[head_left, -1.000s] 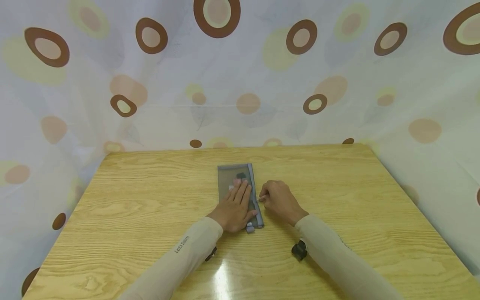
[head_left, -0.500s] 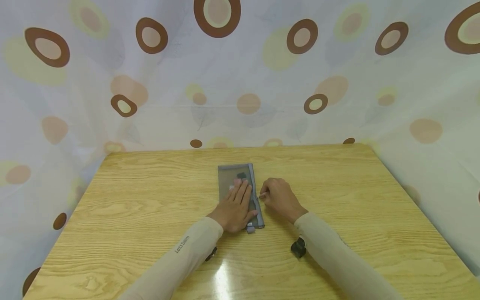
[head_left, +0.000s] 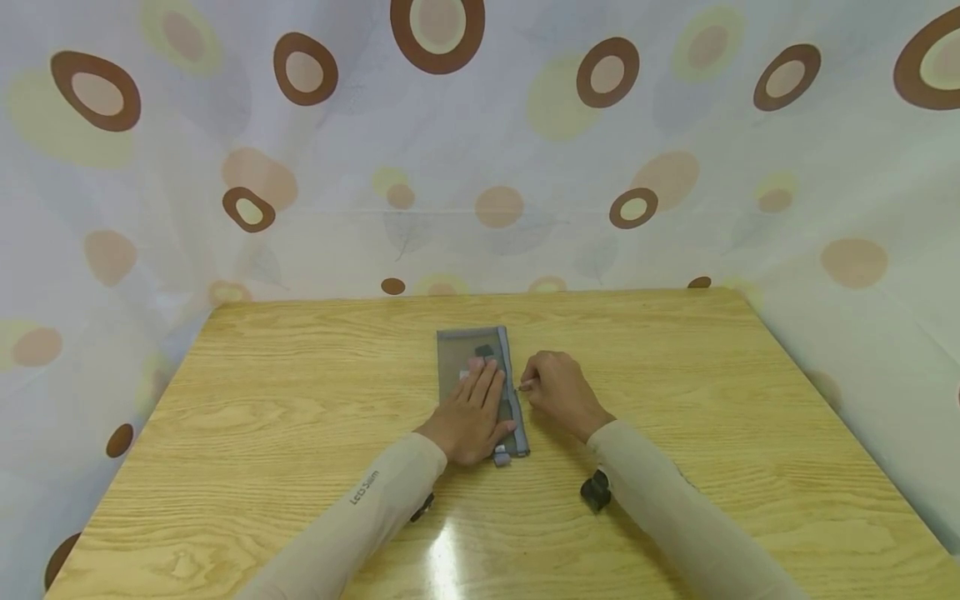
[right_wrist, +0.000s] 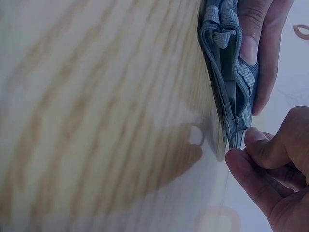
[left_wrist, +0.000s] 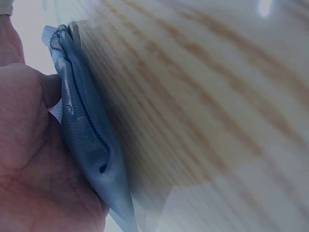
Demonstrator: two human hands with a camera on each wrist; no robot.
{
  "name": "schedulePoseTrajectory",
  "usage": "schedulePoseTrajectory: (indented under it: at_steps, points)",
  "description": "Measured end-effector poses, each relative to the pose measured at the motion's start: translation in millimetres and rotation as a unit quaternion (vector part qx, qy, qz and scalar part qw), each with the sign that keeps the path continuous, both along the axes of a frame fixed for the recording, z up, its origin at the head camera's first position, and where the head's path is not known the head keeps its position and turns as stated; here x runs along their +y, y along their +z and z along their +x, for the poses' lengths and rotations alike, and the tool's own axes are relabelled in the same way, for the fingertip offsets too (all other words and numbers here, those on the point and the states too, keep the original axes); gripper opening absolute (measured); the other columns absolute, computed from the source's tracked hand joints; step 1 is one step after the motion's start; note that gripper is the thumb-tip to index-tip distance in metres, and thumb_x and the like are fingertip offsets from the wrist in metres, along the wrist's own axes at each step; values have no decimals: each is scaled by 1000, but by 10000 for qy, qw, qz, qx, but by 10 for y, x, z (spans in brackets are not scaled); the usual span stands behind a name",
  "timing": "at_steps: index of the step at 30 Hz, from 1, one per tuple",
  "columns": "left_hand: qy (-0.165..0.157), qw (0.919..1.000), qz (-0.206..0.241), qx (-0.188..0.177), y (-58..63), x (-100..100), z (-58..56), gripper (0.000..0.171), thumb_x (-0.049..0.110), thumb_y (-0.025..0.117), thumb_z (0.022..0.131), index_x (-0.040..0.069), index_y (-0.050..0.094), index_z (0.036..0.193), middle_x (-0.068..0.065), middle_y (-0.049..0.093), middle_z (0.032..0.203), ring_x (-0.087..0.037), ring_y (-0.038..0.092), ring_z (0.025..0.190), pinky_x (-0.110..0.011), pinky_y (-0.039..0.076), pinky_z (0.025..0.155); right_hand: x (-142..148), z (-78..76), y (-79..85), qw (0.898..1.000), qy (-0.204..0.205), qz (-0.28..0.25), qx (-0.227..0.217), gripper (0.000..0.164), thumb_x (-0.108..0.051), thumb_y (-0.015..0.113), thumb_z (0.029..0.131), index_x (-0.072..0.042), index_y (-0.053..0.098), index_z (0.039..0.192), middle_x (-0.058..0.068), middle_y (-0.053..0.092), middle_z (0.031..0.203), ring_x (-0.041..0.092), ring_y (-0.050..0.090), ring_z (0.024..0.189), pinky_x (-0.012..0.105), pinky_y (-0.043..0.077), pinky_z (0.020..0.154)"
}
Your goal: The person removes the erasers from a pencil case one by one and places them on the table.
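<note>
A grey mesh zipper pouch [head_left: 452, 354] lies flat on the wooden table, its zipper edge toward the right. My left hand [head_left: 468, 421] rests on it with straight fingers, pressing it down. Beside that edge, my right hand [head_left: 564, 393] pinches the zipper pull [head_left: 519, 388] between thumb and curled forefinger. In the right wrist view the zipper slider [right_wrist: 236, 128] sits right at these fingertips, and the zipper gapes apart on the side toward my body. A dark patch [head_left: 483, 351] shows at the pouch's far part, past my left fingertips. My left palm hides much of the mesh.
The wooden table [head_left: 300, 392] stretches out on both sides of the pouch. A patterned curtain [head_left: 450, 167] hangs behind it and along both sides. A small fabric tab [head_left: 502, 459] sticks out at the pouch's near end. Dark wrist camera mounts [head_left: 596, 492] hang under the sleeves.
My right hand has moved a little farther from my body along the pouch's edge, taking the zipper pull with it. My left hand has stayed in place on the pouch.
</note>
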State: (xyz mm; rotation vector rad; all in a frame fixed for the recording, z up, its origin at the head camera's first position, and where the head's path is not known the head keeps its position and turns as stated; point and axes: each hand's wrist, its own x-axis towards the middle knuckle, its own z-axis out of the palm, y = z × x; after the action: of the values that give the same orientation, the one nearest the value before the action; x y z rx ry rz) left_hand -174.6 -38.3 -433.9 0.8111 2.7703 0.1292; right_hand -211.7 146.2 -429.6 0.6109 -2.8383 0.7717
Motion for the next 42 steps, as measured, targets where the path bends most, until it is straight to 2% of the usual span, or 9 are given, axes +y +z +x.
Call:
schedulePoseTrajectory:
  at_steps: [10,23,33,42]
  points:
    - [12,10000,31,52,-105,-10,-36,76,51,24,109,1,0,161,-16,-10,168,-29,-12,153,-42,5,125,-14,-63,-12,9998,-73,20,192,8,6,76,82,-1,76,80,6,72,78,25,70,78,39,60,72]
    - [39,10000,-14,19,-80,-2,-35,76,51,24,109,2,-1,162,-16,-10,168,-29,-12,153,-42,5,125,-42,-120,-12,9996,-199,20,201,6,5,76,81,-1,76,80,8,72,80,28,70,81,40,59,75]
    - [18,10000,-52,-9,-77,1,-22,76,51,24,109,1,-1,161,-16,-9,168,-30,-11,153,-41,5,125,-43,-150,-54,9986,-350,-206,340,9,8,71,82,1,75,79,10,71,80,28,69,79,41,59,73]
    - [-33,10000,45,1,12,-4,17,75,47,29,110,-1,3,161,-20,-4,168,-33,-6,154,-42,8,125,-34,-142,-63,9987,-291,-287,297,7,5,73,84,0,75,80,8,71,80,26,68,79,40,58,74]
